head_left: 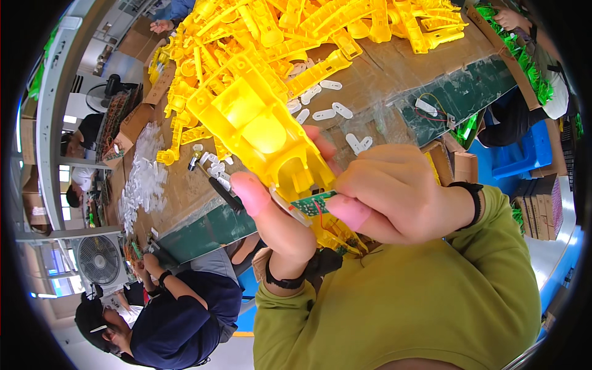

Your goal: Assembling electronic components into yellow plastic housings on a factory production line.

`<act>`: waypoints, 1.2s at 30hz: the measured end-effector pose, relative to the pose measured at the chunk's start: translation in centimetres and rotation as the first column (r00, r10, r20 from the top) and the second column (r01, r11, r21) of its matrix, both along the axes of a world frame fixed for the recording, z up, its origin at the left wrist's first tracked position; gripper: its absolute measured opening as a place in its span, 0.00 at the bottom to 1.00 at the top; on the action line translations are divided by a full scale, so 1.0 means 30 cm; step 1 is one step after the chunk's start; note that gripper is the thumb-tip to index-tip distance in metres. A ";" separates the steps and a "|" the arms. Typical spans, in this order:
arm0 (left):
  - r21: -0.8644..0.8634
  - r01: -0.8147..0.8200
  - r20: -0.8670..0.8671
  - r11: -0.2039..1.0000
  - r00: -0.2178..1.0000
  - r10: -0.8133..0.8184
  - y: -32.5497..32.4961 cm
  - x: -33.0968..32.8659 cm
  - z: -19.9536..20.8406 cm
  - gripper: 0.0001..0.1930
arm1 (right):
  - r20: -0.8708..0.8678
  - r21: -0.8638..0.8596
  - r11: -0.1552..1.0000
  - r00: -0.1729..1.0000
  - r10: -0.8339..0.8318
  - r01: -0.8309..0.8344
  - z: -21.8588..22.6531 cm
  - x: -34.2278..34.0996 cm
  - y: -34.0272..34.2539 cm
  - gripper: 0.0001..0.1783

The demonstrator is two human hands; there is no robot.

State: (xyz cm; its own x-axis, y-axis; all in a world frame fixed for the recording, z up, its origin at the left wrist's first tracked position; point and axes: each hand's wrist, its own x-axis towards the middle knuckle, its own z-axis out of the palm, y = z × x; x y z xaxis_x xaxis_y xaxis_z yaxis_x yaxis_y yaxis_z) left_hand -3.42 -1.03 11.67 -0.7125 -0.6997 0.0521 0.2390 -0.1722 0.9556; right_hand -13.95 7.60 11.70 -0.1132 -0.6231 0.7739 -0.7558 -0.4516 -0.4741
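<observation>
Yellow housing (262,117): raised above the table (394,69), hollow side toward the wearer, its wide end tipped up and leftward and its narrow end beside the right hand. It looks like thin moulded plastic, so probably light and fairly stiff, with a smooth skin that could slide under a dry thumb.

Left hand (277,227): closed round the narrow end of the housing, thumb along the near side, other fingers partly seen past the far side. This seems a sound place to hold, since the outer walls should take pressure while the hollow stays clear.

Green circuit board (312,202): at the narrow end of the housing, between the two hands; whether it touches the plastic cannot be told. Likely very light, rigid and the most fragile piece here; best taken by its edges, off the solder points.

Right hand (398,194): thumb and bent forefinger pinched together on one end of the board, with no visible gap.

Red wire (319,208): loose against the board, thin and likely limp; a tug could strain its joint, so it makes a poor handle.

White strip (290,206): just beside the left thumb, partly hidden; its stiffness cannot be judged.

Yellow heap (320,24): similar mouldings piled on the table beyond the housing, probably prone to snag on one another.
</observation>
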 end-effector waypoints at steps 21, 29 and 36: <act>0.118 -0.023 -0.145 0.993 0.989 0.040 -0.044 -0.032 -0.024 0.35 | -0.088 0.169 0.978 0.990 -0.106 0.120 -0.026 0.017 -0.033 0.09; 0.085 -0.199 -0.130 0.976 0.969 0.208 -0.034 -0.037 -0.012 0.29 | -0.146 0.165 0.971 0.978 -0.152 0.176 -0.017 0.029 -0.042 0.10; 0.142 -0.212 -0.048 0.967 0.974 0.220 -0.045 -0.032 -0.020 0.32 | -0.127 0.382 0.918 0.990 -0.059 0.104 0.039 -0.028 -0.026 0.10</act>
